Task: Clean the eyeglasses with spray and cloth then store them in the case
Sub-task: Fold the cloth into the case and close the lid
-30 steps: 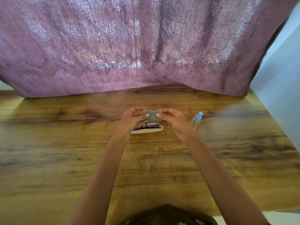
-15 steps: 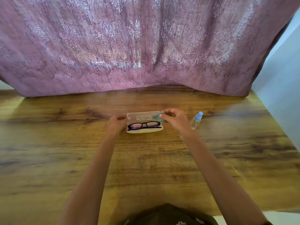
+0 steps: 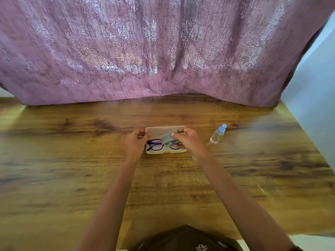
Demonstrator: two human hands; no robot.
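Note:
Black-framed eyeglasses (image 3: 155,144) lie folded inside an open pale case (image 3: 164,130) at the middle of the wooden table (image 3: 72,169). My right hand (image 3: 188,140) pinches a grey-green cleaning cloth (image 3: 168,137) and holds it over the right lens, which it partly hides. At the case's left end, my left hand (image 3: 135,144) rests with its fingers curled against the lid's corner. A small clear spray bottle (image 3: 217,134) with a blue cap stands to the right of the case, apart from both hands.
A mauve patterned curtain (image 3: 163,51) hangs along the table's far edge. A pale wall (image 3: 315,105) borders the right side. The table's near edge is just in front of my dark clothing (image 3: 184,240).
Both hands held the cloth folded above the case a second ago. The left hand has let go and dropped to the case's left end; the right hand lowers the cloth onto the glasses.

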